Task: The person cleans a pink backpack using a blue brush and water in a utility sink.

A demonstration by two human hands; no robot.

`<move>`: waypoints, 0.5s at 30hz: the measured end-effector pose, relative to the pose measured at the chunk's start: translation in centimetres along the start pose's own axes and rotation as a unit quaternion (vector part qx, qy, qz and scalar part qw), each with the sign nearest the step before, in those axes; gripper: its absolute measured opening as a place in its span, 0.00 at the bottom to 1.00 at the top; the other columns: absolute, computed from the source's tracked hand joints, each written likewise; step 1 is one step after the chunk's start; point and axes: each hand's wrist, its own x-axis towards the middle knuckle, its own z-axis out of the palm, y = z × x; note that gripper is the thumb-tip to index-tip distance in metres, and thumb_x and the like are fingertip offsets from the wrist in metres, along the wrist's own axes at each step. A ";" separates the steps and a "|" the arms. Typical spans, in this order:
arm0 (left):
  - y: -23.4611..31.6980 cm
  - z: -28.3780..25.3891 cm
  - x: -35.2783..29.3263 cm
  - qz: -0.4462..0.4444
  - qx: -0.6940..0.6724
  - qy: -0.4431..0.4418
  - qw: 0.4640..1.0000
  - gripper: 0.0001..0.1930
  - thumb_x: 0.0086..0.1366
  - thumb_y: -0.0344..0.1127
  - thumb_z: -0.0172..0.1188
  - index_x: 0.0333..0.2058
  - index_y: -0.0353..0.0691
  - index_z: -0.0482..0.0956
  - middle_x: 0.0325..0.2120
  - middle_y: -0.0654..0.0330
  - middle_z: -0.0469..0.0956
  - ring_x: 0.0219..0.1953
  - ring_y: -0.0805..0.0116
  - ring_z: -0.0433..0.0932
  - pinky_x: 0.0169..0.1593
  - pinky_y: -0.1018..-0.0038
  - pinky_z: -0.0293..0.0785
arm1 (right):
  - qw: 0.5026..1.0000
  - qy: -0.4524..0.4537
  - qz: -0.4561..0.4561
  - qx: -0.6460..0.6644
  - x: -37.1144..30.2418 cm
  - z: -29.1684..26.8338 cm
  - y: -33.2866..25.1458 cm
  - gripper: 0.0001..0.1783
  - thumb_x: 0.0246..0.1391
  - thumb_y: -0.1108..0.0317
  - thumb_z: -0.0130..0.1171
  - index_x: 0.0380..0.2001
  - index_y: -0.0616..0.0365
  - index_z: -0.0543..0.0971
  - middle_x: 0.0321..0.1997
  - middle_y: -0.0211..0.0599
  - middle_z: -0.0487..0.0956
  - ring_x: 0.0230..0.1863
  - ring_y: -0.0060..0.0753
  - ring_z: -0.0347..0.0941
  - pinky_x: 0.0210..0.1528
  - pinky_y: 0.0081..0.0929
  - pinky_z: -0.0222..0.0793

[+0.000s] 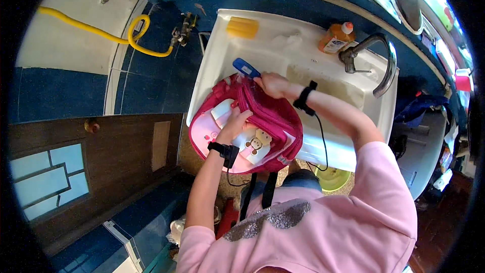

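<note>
A pink and dark-red child's backpack (pixel 275 116) with a cartoon bear on its front lies over the near left edge of the white sink (pixel 199 88). My right hand (pixel 273 85) is closed on what looks like a blue scrubbing brush (pixel 245 67), at the backpack's far top edge. The underside of the brush is mostly hidden. Closer to me, my left hand (pixel 235 123) lies on the front of the backpack, its fingers gripping the fabric beside the zipped edge. Both wrists wear black straps with cables.
A yellow block (pixel 242 28) sits on the sink's far left corner. An orange bottle (pixel 336 38) and a curved metal faucet (pixel 369 53) stand at the back right. Under the sink's near edge is a green basin (pixel 333 179). A yellow hose (pixel 146 50) runs along the left wall.
</note>
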 end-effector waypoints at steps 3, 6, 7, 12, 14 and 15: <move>0.5 -0.1 -0.3 -0.019 -0.005 -0.010 1.000 0.14 0.56 0.27 0.49 0.42 0.32 0.68 0.37 0.55 0.74 0.37 0.65 0.75 0.41 0.71 0.74 | 0.998 -0.039 0.044 -0.019 -0.2 -0.6 -0.6 0.24 0.59 0.52 0.35 0.37 0.67 0.67 0.30 0.63 0.73 0.35 0.64 0.69 0.37 0.48 0.64; -0.1 -0.4 -0.2 -0.023 -0.047 0.014 0.999 0.14 0.56 0.26 0.49 0.42 0.32 0.67 0.37 0.55 0.74 0.37 0.63 0.75 0.40 0.69 0.75 | 0.993 -0.106 0.048 -0.024 -6.0 -0.4 -0.7 0.25 0.58 0.52 0.37 0.33 0.68 0.68 0.28 0.63 0.73 0.34 0.62 0.70 0.36 0.46 0.65; 0.1 -0.6 -0.1 -0.037 -0.035 -0.007 0.999 0.17 0.56 0.25 0.49 0.45 0.34 0.63 0.38 0.55 0.72 0.39 0.63 0.74 0.43 0.68 0.73 | 0.986 -0.153 0.056 -0.039 -7.8 -0.6 -1.0 0.25 0.58 0.52 0.37 0.33 0.68 0.67 0.28 0.62 0.73 0.33 0.62 0.70 0.35 0.47 0.65; -0.8 -1.1 0.8 -0.007 -0.026 -0.034 0.999 0.12 0.56 0.25 0.49 0.41 0.33 0.66 0.35 0.54 0.73 0.37 0.62 0.75 0.39 0.65 0.76 | 0.995 -0.093 0.034 -0.015 -5.4 -0.5 -0.7 0.24 0.58 0.51 0.37 0.31 0.66 0.65 0.25 0.62 0.72 0.31 0.64 0.69 0.32 0.49 0.64; -1.0 -1.5 1.2 -0.033 -0.059 0.046 0.997 0.11 0.56 0.25 0.48 0.40 0.33 0.66 0.34 0.54 0.74 0.36 0.62 0.76 0.38 0.63 0.76 | 0.996 -0.081 0.001 -0.030 -3.3 0.0 -0.2 0.25 0.58 0.50 0.37 0.32 0.68 0.65 0.27 0.62 0.73 0.32 0.63 0.69 0.33 0.49 0.64; -0.9 -1.3 1.1 -0.037 -0.057 0.045 0.997 0.11 0.56 0.25 0.48 0.40 0.33 0.66 0.34 0.54 0.74 0.36 0.62 0.76 0.38 0.63 0.76 | 0.996 -0.082 -0.001 -0.036 -2.9 0.3 0.1 0.25 0.58 0.50 0.37 0.32 0.68 0.66 0.27 0.61 0.73 0.32 0.63 0.70 0.34 0.48 0.65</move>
